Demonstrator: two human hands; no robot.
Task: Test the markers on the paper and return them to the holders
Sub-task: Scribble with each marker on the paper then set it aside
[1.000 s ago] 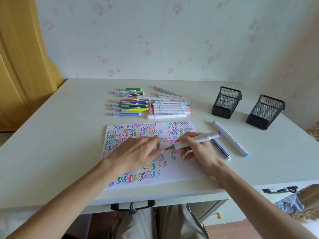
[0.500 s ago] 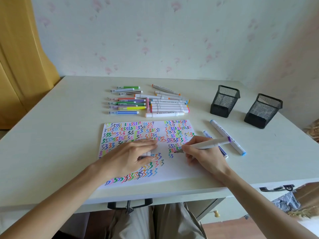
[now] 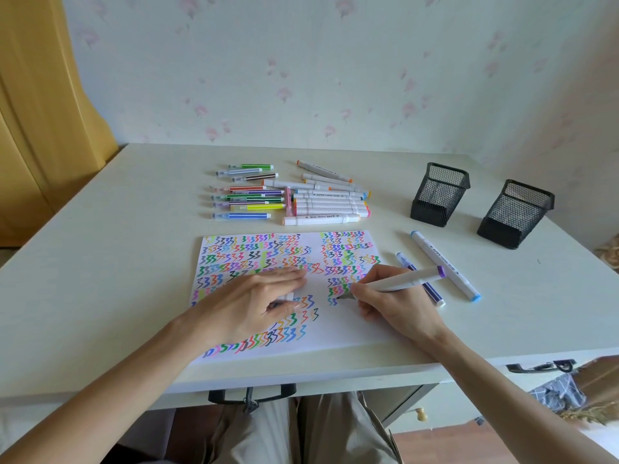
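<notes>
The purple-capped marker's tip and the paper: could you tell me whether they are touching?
Touching. The head view shows the right hand gripping the purple-capped marker, whose dark tip meets the paper beside the last squiggles, with no gap.
</notes>
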